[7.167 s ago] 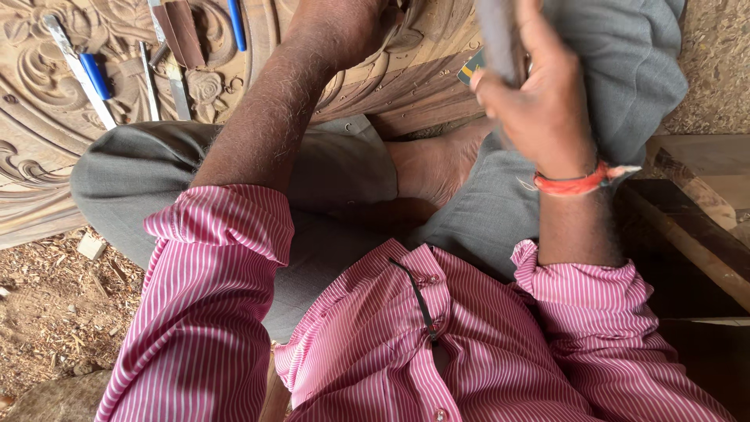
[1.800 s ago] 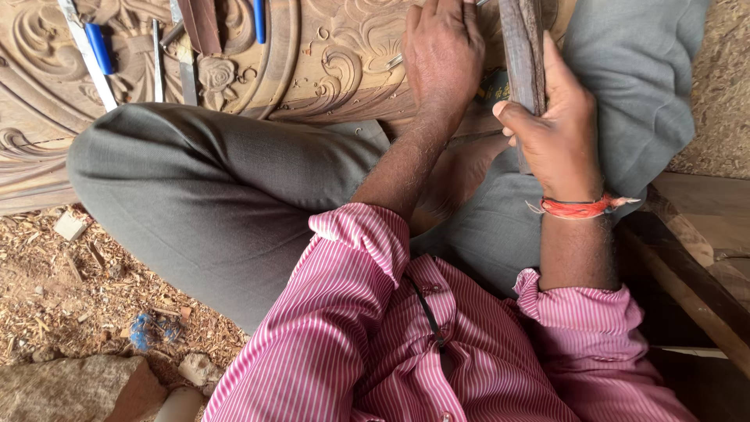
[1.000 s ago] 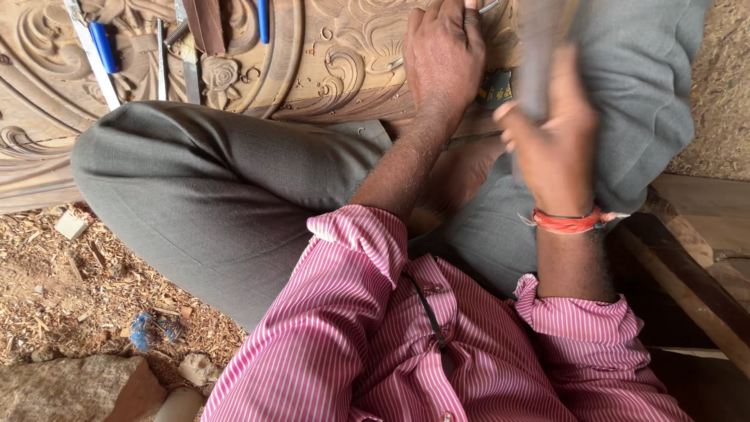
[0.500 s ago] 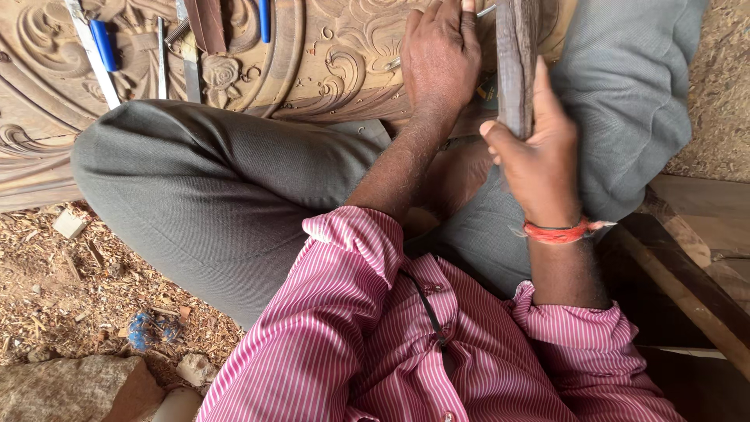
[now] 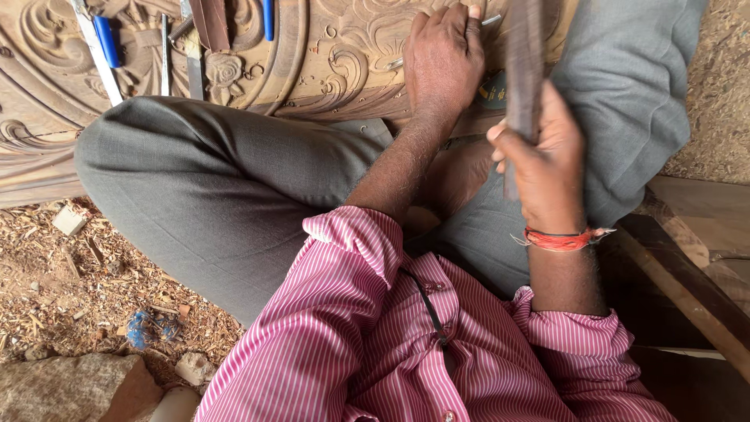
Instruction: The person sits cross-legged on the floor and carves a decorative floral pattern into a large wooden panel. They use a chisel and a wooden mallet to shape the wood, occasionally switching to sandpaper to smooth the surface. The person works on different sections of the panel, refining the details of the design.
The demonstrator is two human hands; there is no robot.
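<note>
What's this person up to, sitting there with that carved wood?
A person in a pink striped shirt sits cross-legged at a brown wooden panel carved with scrolls and flowers. The left hand presses a thin metal chisel against the carving. The right hand grips a dark wooden mallet stick, raised and blurred. Spare blue-handled chisels lie on the panel, and wood shavings cover the ground.

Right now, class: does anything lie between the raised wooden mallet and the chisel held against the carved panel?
Nothing visible does. The right hand holds the wooden mallet just right of the left hand, which grips the chisel on the carved panel. The gap between them shows only panel.
</note>
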